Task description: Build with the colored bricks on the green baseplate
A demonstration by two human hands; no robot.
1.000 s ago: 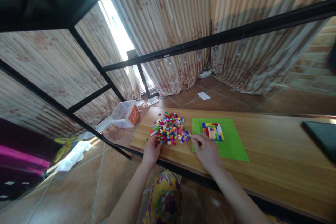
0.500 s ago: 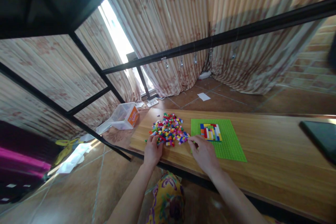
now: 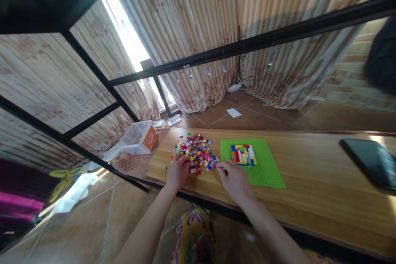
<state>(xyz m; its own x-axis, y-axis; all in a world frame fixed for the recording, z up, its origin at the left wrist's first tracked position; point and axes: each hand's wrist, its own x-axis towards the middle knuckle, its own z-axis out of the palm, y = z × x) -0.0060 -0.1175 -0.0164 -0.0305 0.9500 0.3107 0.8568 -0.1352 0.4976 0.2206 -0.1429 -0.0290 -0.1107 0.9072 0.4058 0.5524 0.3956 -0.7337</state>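
Brick pile (image 3: 197, 151): left hand (image 3: 177, 170) at near-left edge, right hand (image 3: 234, 179) at right edge, can't tell either grip; green board (image 3: 266, 171) rightward.

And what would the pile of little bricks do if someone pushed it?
The pile of little bricks would probably spread apart, since it looks like many loose pieces. Each piece is likely light, being so tiny. They probably wouldn't roll far, because they look boxy.

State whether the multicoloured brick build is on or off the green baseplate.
On: the brick build lies within the green baseplate, green showing on every side. Whether it's pressed down: cannot tell.
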